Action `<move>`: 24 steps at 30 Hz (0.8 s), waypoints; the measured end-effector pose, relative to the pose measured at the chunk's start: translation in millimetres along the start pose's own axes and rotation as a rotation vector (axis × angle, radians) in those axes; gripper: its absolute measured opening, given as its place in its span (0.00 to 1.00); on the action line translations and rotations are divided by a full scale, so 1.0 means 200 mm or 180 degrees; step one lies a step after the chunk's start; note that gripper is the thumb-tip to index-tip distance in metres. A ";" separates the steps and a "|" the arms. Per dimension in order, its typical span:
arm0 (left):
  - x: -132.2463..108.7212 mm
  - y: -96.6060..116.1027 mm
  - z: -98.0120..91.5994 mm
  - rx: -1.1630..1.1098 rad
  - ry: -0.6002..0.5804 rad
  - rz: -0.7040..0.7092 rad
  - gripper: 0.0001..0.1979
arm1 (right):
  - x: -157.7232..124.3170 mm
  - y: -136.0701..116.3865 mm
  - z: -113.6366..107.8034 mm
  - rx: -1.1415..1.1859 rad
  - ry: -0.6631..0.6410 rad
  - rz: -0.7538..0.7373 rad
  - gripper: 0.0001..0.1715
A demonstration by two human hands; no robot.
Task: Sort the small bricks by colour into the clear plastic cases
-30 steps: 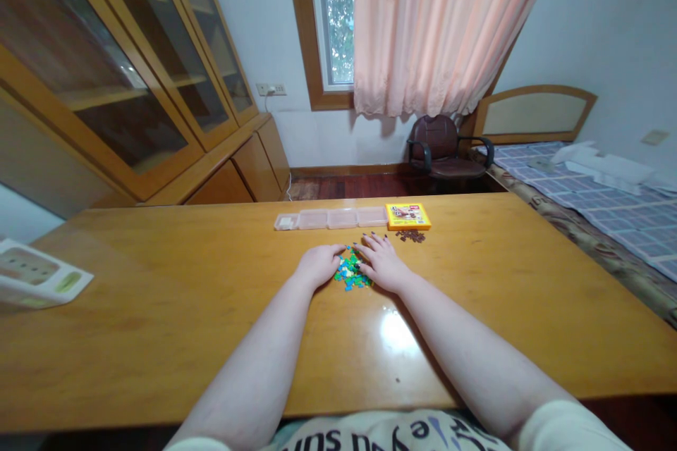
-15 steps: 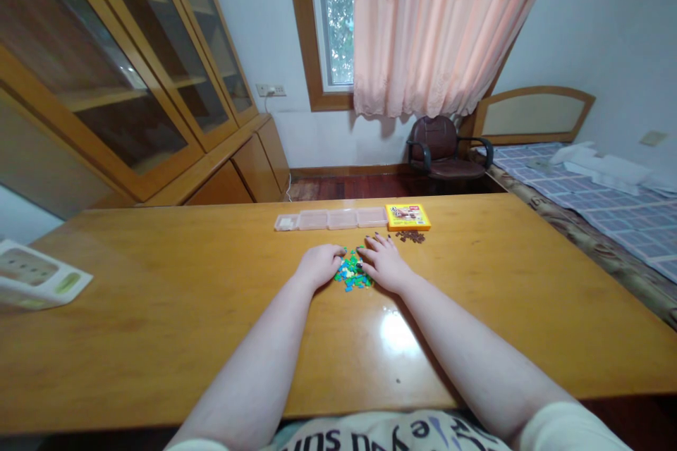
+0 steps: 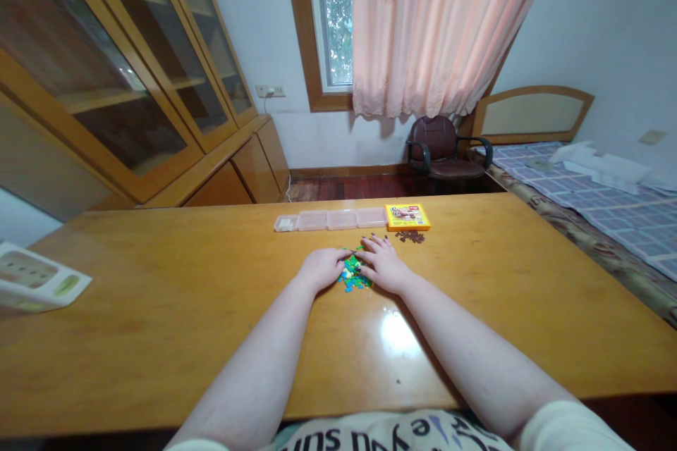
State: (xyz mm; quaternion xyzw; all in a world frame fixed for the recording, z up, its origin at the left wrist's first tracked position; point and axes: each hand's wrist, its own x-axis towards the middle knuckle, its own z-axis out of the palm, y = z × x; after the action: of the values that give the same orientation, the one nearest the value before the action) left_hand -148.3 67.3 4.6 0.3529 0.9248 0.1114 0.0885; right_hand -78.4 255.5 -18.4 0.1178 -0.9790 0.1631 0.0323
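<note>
A small heap of green, blue and yellow plastic pieces (image 3: 351, 278) lies on the wooden table, between my two hands. My left hand (image 3: 324, 269) rests at the heap's left edge, fingers reaching over its far side and thumb apart from them. My right hand (image 3: 385, 266) lies palm down on the right, its fingers spread, with the thumb and index finger touching the pieces. The two hands' fingertips nearly meet at the back of the heap. Some pieces are hidden under the fingers. Neither hand visibly grips a piece.
Beyond the hands stands a row of clear plastic boxes (image 3: 343, 219), with a yellow box (image 3: 407, 217) at its right end. Small brown pieces (image 3: 410, 236) lie in front of that box. A white object with an oval label (image 3: 39, 278) stands at the table's left edge.
My left hand has shifted slightly right, its fingers now closer to the right hand and over more of the heap. My right hand has barely moved.
</note>
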 end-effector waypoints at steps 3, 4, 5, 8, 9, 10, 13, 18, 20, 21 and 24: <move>0.01 0.00 0.01 0.0056 -0.0042 -0.0044 0.21 | 0.00 0.00 0.00 0.0031 0.0034 -0.0034 0.24; 0.01 0.00 0.01 0.0070 -0.0041 -0.0069 0.21 | 0.00 0.00 0.00 0.0045 0.0048 -0.0037 0.24; 0.01 0.00 0.01 0.0080 -0.0032 -0.0104 0.21 | 0.00 0.00 0.00 0.0059 0.0063 -0.0035 0.23; 0.02 -0.02 0.01 0.0060 0.0027 -0.0202 0.22 | 0.00 0.00 0.00 0.0088 0.0131 -0.0001 0.22; 0.02 -0.03 0.00 0.0032 0.0059 -0.0203 0.22 | 0.00 0.00 0.00 0.0092 0.0151 0.0008 0.22; 0.01 -0.03 0.00 -0.0001 0.0086 -0.0163 0.22 | 0.00 0.01 0.00 0.0096 0.0162 0.0009 0.22; 0.00 -0.05 -0.02 -0.0053 0.0110 0.0113 0.20 | 0.00 0.01 0.00 0.0100 0.0110 -0.0050 0.24; -0.01 -0.04 -0.02 0.0032 0.0110 0.0231 0.19 | 0.00 0.01 0.00 0.0080 -0.0001 -0.0063 0.24; -0.01 -0.04 -0.02 0.0042 0.0104 0.0160 0.19 | 0.00 0.01 0.00 0.0075 0.0066 -0.0020 0.22; -0.01 -0.05 -0.02 0.0047 0.0092 0.0128 0.19 | 0.00 0.02 0.00 0.0076 0.0116 0.0013 0.21; 0.00 -0.06 -0.02 0.0066 0.0081 -0.0009 0.19 | 0.01 0.02 0.00 0.0097 0.0251 0.0110 0.18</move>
State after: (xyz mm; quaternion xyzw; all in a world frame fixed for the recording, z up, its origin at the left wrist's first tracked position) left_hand -156.2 58.1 5.6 0.3510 0.9275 0.1060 0.0733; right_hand -80.6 258.9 -19.3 0.0949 -0.9763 0.1831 0.0662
